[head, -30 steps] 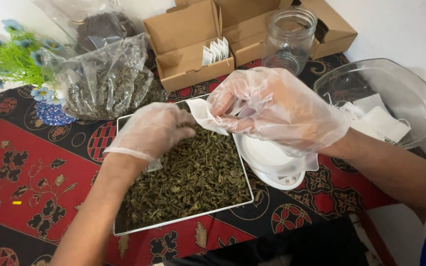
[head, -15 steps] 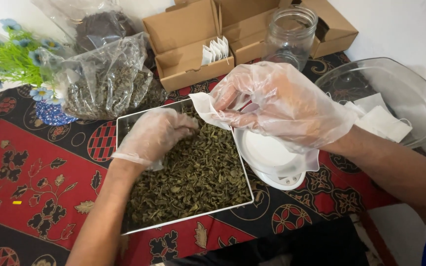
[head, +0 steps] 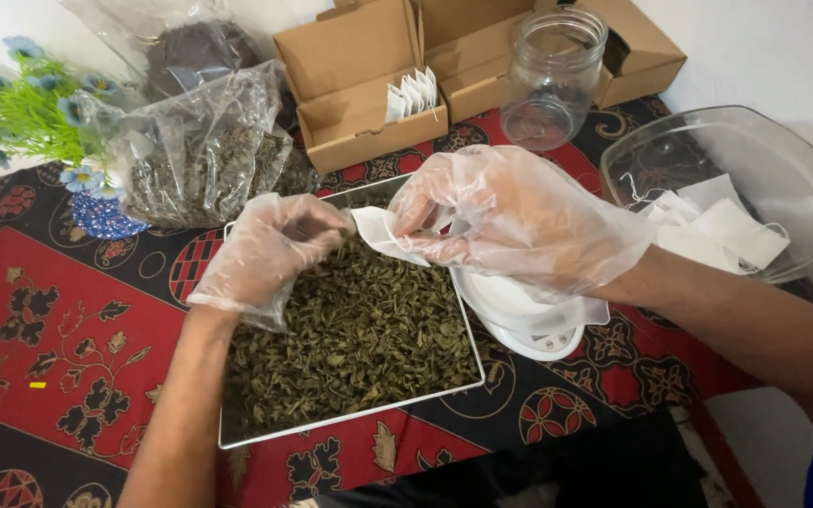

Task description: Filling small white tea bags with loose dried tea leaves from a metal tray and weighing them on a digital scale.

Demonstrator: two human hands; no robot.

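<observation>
Both my hands wear loose clear plastic gloves. My right hand (head: pixel 510 221) holds a small white paper sachet (head: pixel 375 232) by its top edge, above the far end of a metal tray (head: pixel 350 419) filled with dried green leaves (head: pixel 359 329). My left hand (head: pixel 270 249) is right beside the sachet's mouth, fingers pinched together, seemingly on a bit of leaves. A small white scale (head: pixel 529 325) lies under my right wrist, to the right of the tray.
A clear bag of dried leaves (head: pixel 195 155) and a blue-flowered plant (head: pixel 35 113) stand at back left. Open cardboard boxes (head: pixel 359 85) hold white sachets. A glass jar (head: pixel 552 75) is behind. A glass bowl (head: pixel 764 160) with white sachets sits at right.
My left hand has lifted from the leaves up to the sachet's mouth. My right hand has kept its hold on the sachet, shifting slightly.
</observation>
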